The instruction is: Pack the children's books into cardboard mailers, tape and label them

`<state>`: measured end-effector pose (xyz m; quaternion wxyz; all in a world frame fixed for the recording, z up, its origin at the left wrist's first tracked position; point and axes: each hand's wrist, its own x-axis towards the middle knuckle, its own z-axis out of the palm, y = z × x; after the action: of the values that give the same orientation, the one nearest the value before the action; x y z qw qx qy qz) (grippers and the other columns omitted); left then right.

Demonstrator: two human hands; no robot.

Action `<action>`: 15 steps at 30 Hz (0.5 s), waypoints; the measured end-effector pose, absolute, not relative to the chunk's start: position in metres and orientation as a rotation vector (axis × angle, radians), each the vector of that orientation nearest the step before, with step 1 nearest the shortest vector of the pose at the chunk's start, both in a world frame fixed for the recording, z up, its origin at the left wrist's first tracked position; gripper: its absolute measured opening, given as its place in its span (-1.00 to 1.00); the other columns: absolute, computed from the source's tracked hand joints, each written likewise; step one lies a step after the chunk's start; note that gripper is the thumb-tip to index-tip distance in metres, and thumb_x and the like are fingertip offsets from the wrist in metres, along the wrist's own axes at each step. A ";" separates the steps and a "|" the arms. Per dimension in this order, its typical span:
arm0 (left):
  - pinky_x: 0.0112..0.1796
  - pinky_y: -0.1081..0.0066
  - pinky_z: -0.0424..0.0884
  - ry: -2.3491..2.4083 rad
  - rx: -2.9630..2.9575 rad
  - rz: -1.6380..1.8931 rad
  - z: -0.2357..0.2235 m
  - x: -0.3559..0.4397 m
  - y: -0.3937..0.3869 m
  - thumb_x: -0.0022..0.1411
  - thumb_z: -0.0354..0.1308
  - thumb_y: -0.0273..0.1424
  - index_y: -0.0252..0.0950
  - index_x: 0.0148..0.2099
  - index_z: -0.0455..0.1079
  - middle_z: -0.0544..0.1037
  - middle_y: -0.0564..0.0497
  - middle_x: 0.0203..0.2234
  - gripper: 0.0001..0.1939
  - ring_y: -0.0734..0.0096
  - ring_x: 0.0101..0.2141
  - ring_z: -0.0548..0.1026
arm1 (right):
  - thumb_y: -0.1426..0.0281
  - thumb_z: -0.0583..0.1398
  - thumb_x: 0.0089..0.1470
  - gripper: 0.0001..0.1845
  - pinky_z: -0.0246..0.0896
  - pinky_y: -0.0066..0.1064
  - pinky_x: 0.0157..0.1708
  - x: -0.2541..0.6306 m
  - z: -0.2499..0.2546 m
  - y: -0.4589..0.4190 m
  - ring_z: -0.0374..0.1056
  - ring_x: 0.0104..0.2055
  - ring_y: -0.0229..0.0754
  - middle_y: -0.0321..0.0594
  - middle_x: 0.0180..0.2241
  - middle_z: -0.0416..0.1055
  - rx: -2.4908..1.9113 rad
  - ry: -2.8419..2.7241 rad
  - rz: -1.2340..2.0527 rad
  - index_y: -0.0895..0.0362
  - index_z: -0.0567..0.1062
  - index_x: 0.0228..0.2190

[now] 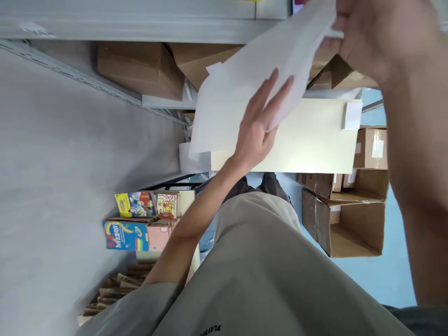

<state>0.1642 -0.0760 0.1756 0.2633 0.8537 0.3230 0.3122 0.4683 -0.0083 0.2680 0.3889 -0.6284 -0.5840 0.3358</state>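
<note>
A large white sheet (231,107), thin and slightly curled, hangs in front of me and slants up to the right. My left hand (255,128) is closed on its lower right edge, with two long fingers lying across the sheet's face. Higher up on the right, my right hand (378,37) is blurred and closed around the sheet's upper end. Below the sheet stands a pale cream table (315,144), partly covered by it. A small white pad (352,115) lies at the table's right end.
A grey metal shelf (140,28) crosses the top, with cardboard boxes (136,70) beneath it. Open cartons (357,231) stand on the blue floor at right. Colourful books (135,204) are stacked at left, near a white roll (194,158) and a grey wall (70,163).
</note>
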 end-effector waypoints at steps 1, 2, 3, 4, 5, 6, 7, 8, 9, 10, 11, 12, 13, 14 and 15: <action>0.68 0.01 0.07 0.884 2.342 0.771 0.158 0.182 -0.081 0.82 -0.46 -0.15 0.16 0.84 -0.21 0.08 0.11 0.77 -0.32 0.07 0.75 -0.03 | -0.54 0.23 0.29 -0.01 0.63 -0.08 0.25 0.470 0.261 -0.032 0.66 0.34 0.04 -0.13 0.29 0.73 -1.581 -1.392 1.002 -0.11 0.66 0.36; 0.69 -0.07 0.01 0.887 2.367 0.708 0.141 0.199 -0.087 0.82 -0.41 -0.17 0.13 0.84 -0.23 -0.02 0.10 0.80 -0.32 0.02 0.76 -0.09 | -0.56 0.26 0.23 0.02 0.63 -0.06 0.24 0.477 0.254 -0.052 0.64 0.36 0.06 -0.11 0.30 0.72 -1.551 -1.307 1.142 -0.12 0.67 0.34; 0.69 -0.17 -0.05 0.895 2.383 0.647 0.125 0.216 -0.093 0.82 -0.35 -0.17 0.11 0.85 -0.24 -0.11 0.08 0.81 -0.31 -0.05 0.76 -0.14 | -0.57 0.32 0.16 0.03 0.62 -0.04 0.24 0.487 0.245 -0.069 0.63 0.37 0.09 -0.08 0.32 0.70 -1.519 -1.231 1.261 -0.12 0.68 0.32; 0.69 -0.26 -0.10 0.896 2.393 0.577 0.109 0.231 -0.099 0.82 -0.30 -0.17 0.10 0.85 -0.24 -0.19 0.07 0.82 -0.30 -0.10 0.77 -0.19 | -0.54 0.38 0.13 0.02 0.62 -0.02 0.24 0.499 0.234 -0.083 0.63 0.37 0.11 -0.04 0.33 0.68 -1.498 -1.198 1.321 -0.10 0.70 0.29; 0.68 -0.33 -0.14 0.898 2.398 0.504 0.095 0.246 -0.105 0.81 -0.26 -0.17 0.11 0.85 -0.25 -0.24 0.07 0.83 -0.28 -0.14 0.77 -0.24 | -0.49 0.42 0.15 -0.01 0.60 0.00 0.26 0.511 0.221 -0.097 0.62 0.36 0.12 0.02 0.33 0.67 -1.513 -1.197 1.329 -0.04 0.71 0.26; 0.67 -0.37 -0.16 0.899 2.396 0.429 0.082 0.260 -0.111 0.80 -0.21 -0.16 0.13 0.85 -0.23 -0.27 0.10 0.83 -0.27 -0.15 0.77 -0.27 | -0.40 0.48 0.18 -0.09 0.61 0.01 0.26 0.523 0.205 -0.109 0.64 0.31 0.11 0.07 0.28 0.69 -1.576 -1.170 1.293 0.03 0.72 0.20; 0.67 -0.39 -0.16 0.894 2.386 0.362 0.071 0.273 -0.117 0.79 -0.16 -0.15 0.15 0.85 -0.21 -0.27 0.12 0.83 -0.26 -0.15 0.77 -0.28 | -0.26 0.57 0.18 -0.20 0.63 0.00 0.20 0.534 0.187 -0.121 0.66 0.23 0.07 0.09 0.17 0.74 -1.669 -1.103 1.229 0.09 0.73 0.12; 0.67 -0.39 -0.16 0.886 2.368 0.310 0.061 0.286 -0.123 0.78 -0.12 -0.15 0.16 0.84 -0.18 -0.26 0.14 0.82 -0.25 -0.14 0.77 -0.29 | -0.13 0.61 0.21 -0.34 0.64 -0.02 0.15 0.544 0.167 -0.132 0.69 0.13 0.03 0.09 0.05 0.76 -1.761 -1.041 1.154 0.14 0.74 0.02; 0.67 -0.39 -0.16 0.871 2.345 0.274 0.053 0.298 -0.130 0.77 -0.08 -0.14 0.17 0.84 -0.15 -0.23 0.14 0.82 -0.25 -0.13 0.77 -0.28 | -0.02 0.60 0.27 -0.48 0.66 -0.04 0.10 0.553 0.146 -0.144 0.70 0.03 -0.01 0.06 -0.08 0.76 -1.839 -0.975 1.101 0.16 0.73 -0.10; 0.68 -0.40 -0.16 0.851 2.320 0.250 0.046 0.309 -0.136 0.75 -0.03 -0.13 0.16 0.84 -0.11 -0.20 0.13 0.82 -0.24 -0.13 0.77 -0.27 | 0.05 0.57 0.32 -0.58 0.68 -0.04 0.05 0.562 0.125 -0.155 0.70 -0.05 -0.04 0.01 -0.17 0.74 -1.893 -0.907 1.085 0.16 0.71 -0.19; 0.68 -0.40 -0.18 0.826 2.296 0.231 0.040 0.319 -0.142 0.73 0.02 -0.11 0.15 0.84 -0.09 -0.19 0.11 0.82 -0.22 -0.15 0.77 -0.27 | 0.10 0.54 0.35 -0.63 0.70 -0.05 0.02 0.570 0.104 -0.165 0.69 -0.09 -0.06 -0.04 -0.20 0.73 -1.924 -0.852 1.096 0.15 0.70 -0.23; 0.68 -0.41 -0.20 0.796 2.277 0.212 0.036 0.327 -0.148 0.71 0.08 -0.08 0.12 0.84 -0.08 -0.18 0.07 0.82 -0.18 -0.17 0.77 -0.27 | 0.12 0.52 0.36 -0.66 0.71 -0.07 -0.02 0.579 0.084 -0.176 0.69 -0.12 -0.07 -0.07 -0.22 0.73 -1.945 -0.808 1.075 0.14 0.69 -0.23; 0.68 -0.42 -0.24 0.765 2.263 0.187 0.032 0.331 -0.153 0.68 0.15 -0.05 0.09 0.84 -0.08 -0.18 0.03 0.82 -0.13 -0.19 0.77 -0.27 | 0.13 0.49 0.36 -0.68 0.71 -0.10 -0.06 0.588 0.065 -0.186 0.68 -0.14 -0.08 -0.09 -0.22 0.72 -1.967 -0.775 1.047 0.14 0.69 -0.22; 0.68 -0.42 -0.27 0.742 2.249 0.160 0.028 0.333 -0.158 0.64 0.22 -0.01 0.05 0.84 -0.08 -0.19 -0.03 0.82 -0.06 -0.22 0.77 -0.28 | 0.15 0.47 0.35 -0.70 0.70 -0.12 -0.08 0.597 0.049 -0.197 0.68 -0.16 -0.08 -0.08 -0.23 0.72 -2.011 -0.743 1.024 0.14 0.68 -0.22; 0.68 -0.42 -0.30 0.734 2.234 0.132 0.024 0.331 -0.160 0.60 0.28 0.04 0.00 0.84 -0.08 -0.19 -0.09 0.82 0.00 -0.25 0.77 -0.29 | 0.17 0.45 0.34 -0.72 0.70 -0.13 -0.09 0.606 0.034 -0.207 0.68 -0.17 -0.08 -0.07 -0.24 0.72 -2.065 -0.717 1.002 0.15 0.68 -0.22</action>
<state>0.3313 -0.1602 0.0240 0.3830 0.8763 0.2878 0.0518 0.6062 -0.2068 0.0338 0.3603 -0.8011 -0.2781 0.3886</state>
